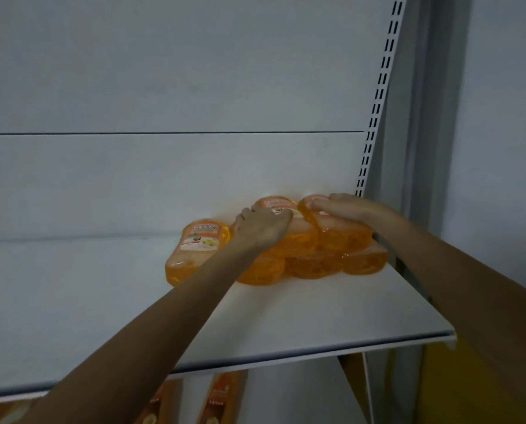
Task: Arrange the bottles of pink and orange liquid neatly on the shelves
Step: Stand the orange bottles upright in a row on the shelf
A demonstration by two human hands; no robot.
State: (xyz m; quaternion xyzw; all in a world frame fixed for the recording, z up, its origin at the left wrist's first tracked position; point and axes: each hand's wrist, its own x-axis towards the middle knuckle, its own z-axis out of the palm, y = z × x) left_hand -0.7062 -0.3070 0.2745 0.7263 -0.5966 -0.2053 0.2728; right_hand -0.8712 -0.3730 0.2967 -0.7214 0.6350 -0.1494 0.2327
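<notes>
Several bottles of orange liquid lie flat in a two-layer pile [313,264] at the back right of a white shelf [286,319]. One bottle [195,249] with a pale label lies at the pile's left end. My left hand [260,226] presses down on a top-layer bottle [298,237] in the middle. My right hand [344,206] grips the upper end of the rightmost top bottle [347,235]. No pink bottles are in sight.
A slotted upright [375,117] rises right of the pile, against the grey back panel [163,179]. Below the shelf edge, orange-brown packages [218,399] stand on a lower level. A yellow surface [439,390] shows at the bottom right.
</notes>
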